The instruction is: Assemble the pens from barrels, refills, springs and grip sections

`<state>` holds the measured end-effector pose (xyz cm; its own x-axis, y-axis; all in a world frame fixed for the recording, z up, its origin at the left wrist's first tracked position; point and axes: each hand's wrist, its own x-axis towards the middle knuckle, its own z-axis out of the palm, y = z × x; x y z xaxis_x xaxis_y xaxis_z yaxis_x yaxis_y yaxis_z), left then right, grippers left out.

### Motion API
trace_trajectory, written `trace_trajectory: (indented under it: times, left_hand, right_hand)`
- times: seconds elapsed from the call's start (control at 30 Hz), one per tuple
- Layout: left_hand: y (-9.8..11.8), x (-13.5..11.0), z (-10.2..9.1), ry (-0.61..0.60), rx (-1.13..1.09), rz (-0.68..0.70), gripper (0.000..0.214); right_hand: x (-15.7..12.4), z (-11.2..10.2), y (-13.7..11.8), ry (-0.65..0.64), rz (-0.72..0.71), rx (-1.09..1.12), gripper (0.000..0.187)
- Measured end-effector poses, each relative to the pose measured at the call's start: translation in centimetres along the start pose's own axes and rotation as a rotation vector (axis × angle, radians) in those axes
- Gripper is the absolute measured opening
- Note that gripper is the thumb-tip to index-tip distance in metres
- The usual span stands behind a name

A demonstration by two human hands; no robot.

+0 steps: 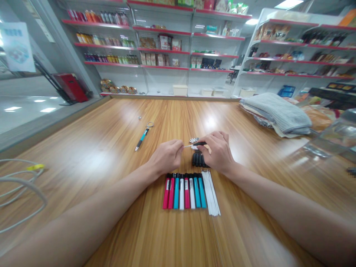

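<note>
Above the table, my left hand (168,154) is closed on the far end of a thin white pen refill (188,146). My right hand (218,152) pinches a black pen grip (199,143), and the refill runs into its open end. Beneath the right hand lie several black grips (198,160), partly covered by the fingers. Small silver pen tips (194,140) are fanned out just behind. Closer to me, red, blue and white pen barrels (182,193) form a row, with a bundle of white refills (211,194) along its right side.
A whole blue pen (142,139) lies at left beyond my hands, near a wire ring (150,124). Coiled white cable (33,185) sits at the left edge. Folded striped cloth (278,111) and a clear container (330,133) are on the right. Stocked shelves (164,50) stand behind the wooden table (119,230).
</note>
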<state>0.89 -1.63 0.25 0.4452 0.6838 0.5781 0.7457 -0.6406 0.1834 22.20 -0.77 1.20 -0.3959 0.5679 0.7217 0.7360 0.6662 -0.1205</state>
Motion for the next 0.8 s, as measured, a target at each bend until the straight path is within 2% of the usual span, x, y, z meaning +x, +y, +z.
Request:
trace_trajectory:
  times: [0.17, 0.27, 0.47, 0.8]
  left_hand:
    - [-0.8, 0.0, -0.3, 0.053, 0.016, -0.084, 0.021]
    - [-1.2, -0.1, -0.2, 0.060, 0.006, -0.102, 0.021]
    - [-0.9, -0.1, -0.2, 0.047, 0.006, -0.096, 0.021]
    - [-0.4, 0.0, 0.1, 0.010, -0.086, -0.017, 0.020]
  right_hand:
    - [0.0, 0.2, 1.3, 0.051, 0.108, -0.047, 0.007]
    - [0.0, 0.4, 1.7, 0.034, 0.128, -0.040, 0.008]
    - [-0.1, 0.5, 1.6, -0.009, 0.083, 0.057, 0.017]
    - [-0.1, 0.7, 1.1, -0.045, 0.032, 0.076, 0.013]
